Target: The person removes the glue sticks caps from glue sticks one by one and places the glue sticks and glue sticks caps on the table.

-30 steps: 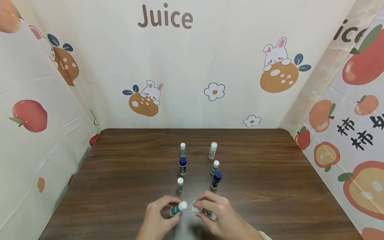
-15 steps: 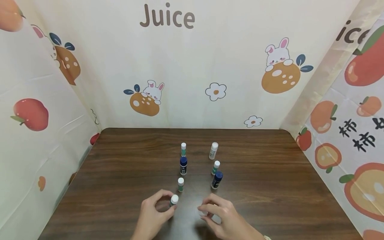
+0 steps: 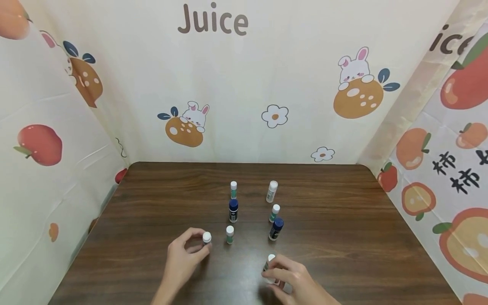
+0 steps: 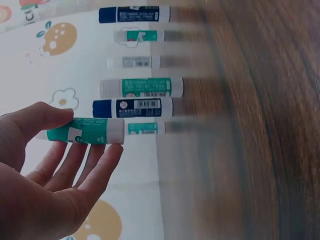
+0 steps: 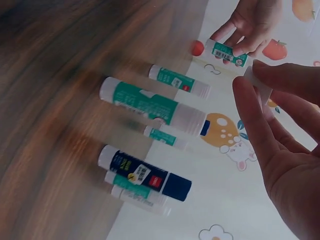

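Observation:
My left hand (image 3: pixel 187 258) grips a green glue stick (image 4: pixel 82 131) with a white base, thumb on one side and fingers on the other. Its white top (image 3: pixel 206 237) shows in the head view, left of a standing green glue stick (image 3: pixel 230 235). My right hand (image 3: pixel 295 279) pinches a small white cap-like piece (image 5: pixel 260 85) between thumb and fingertips, which cover part of it. Right beside those fingers stands another green glue stick (image 5: pixel 147 107), partly hidden behind them in the head view.
Two loose rows of upright sticks stand mid-table: a small green one (image 3: pixel 234 190) and a blue one (image 3: pixel 233 211) on the left; a white one (image 3: pixel 271 192), a green one (image 3: pixel 274 213) and a blue one (image 3: pixel 276 229) on the right. Printed curtains (image 3: pixel 236 84) surround the brown table (image 3: pixel 160 195).
My left hand has moved left and away from me with its glue stick. My right hand has shifted right and slightly nearer, so the glue stick beside it shows more.

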`<state>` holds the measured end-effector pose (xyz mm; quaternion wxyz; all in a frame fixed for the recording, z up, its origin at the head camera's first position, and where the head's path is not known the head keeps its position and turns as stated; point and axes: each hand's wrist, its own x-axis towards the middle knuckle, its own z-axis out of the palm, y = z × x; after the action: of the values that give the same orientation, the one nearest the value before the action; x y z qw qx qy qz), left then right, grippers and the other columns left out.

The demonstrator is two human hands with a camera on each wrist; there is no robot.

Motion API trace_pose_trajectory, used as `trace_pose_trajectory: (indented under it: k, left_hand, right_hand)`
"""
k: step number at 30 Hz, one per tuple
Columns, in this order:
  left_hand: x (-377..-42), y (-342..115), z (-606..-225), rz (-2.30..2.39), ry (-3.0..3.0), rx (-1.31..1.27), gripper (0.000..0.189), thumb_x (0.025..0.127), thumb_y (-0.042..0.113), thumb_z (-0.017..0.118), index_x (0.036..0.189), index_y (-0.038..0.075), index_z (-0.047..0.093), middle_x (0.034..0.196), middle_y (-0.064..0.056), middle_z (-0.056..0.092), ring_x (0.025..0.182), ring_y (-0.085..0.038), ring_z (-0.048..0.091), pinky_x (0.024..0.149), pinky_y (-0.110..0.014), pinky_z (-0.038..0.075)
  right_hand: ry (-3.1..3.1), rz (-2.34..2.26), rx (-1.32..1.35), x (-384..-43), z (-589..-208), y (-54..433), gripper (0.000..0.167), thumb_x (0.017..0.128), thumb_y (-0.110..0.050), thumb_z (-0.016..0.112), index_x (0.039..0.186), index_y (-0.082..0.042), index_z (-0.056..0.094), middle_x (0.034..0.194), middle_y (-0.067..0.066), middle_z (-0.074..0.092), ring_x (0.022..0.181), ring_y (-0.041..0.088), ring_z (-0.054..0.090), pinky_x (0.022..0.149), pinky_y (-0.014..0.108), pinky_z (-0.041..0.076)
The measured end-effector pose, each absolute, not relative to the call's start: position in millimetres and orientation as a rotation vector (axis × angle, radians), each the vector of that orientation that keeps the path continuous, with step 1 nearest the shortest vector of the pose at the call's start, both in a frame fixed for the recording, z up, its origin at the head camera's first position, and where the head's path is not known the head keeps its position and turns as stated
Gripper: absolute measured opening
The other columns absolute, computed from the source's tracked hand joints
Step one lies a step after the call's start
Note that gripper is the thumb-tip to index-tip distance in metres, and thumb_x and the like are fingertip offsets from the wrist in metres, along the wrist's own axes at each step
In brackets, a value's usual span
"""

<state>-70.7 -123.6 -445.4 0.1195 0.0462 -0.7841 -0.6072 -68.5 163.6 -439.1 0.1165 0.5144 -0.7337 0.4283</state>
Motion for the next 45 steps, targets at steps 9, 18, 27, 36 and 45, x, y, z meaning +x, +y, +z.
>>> trace_pose_trajectory:
  k: [9, 18, 27, 36, 45]
  left_hand:
    - [-91, -134, -447, -1.765, -2.304, 0.209, 0.028, 0.072, -0.005, 0.077, 0.096, 0.005, 0.066, 0.097, -0.008, 0.066, 0.094, -0.023, 0.064, 0.075, -0.026, 0.055]
    - [-102, -144, -451, -1.702, -2.309, 0.249, 0.028, 0.073, -0.004, 0.075, 0.098, 0.004, 0.065, 0.098, -0.01, 0.066, 0.091, -0.027, 0.066, 0.072, -0.024, 0.055]
    - [-111, -156, -454, -1.624, -2.344, 0.317, 0.027, 0.074, 0.002, 0.077, 0.098, 0.005, 0.067, 0.098, -0.011, 0.068, 0.088, -0.022, 0.068, 0.069, -0.02, 0.054]
    - [-120, -167, -458, -1.559, -2.404, 0.344, 0.028, 0.076, 0.007, 0.077, 0.102, 0.005, 0.067, 0.103, -0.011, 0.068, 0.098, -0.024, 0.064, 0.072, -0.014, 0.049]
    - [-130, -175, -462, -1.529, -2.444, 0.383, 0.03, 0.077, 0.007, 0.076, 0.105, 0.003, 0.065, 0.105, -0.013, 0.068, 0.1, -0.025, 0.064, 0.089, -0.039, 0.047]
  right_hand:
    - [-2.24, 1.288, 1.515, -63, -448, 184, 0.019, 0.083, -0.002, 0.07, 0.101, -0.007, 0.067, 0.095, 0.003, 0.055, 0.074, 0.006, 0.058, 0.062, 0.007, 0.046]
    - [-2.245, 1.219, 1.526, -63, -464, 201, 0.019, 0.08, -0.002, 0.072, 0.098, -0.006, 0.067, 0.092, 0.002, 0.054, 0.07, 0.003, 0.056, 0.059, 0.005, 0.044]
    - [-2.456, 1.273, 1.407, -61, -475, 219, 0.029, 0.071, 0.008, 0.073, 0.095, -0.007, 0.067, 0.093, -0.002, 0.055, 0.073, 0.0, 0.053, 0.058, 0.008, 0.045]
    - [-2.473, 1.235, 1.374, -63, -495, 234, 0.03, 0.068, 0.009, 0.073, 0.093, -0.007, 0.067, 0.09, -0.002, 0.054, 0.067, -0.004, 0.049, 0.052, 0.005, 0.04]
    - [-2.526, 1.203, 1.299, -55, -511, 241, 0.014, 0.075, -0.003, 0.073, 0.087, -0.009, 0.068, 0.085, -0.007, 0.05, 0.069, -0.008, 0.044, 0.051, 0.005, 0.037]
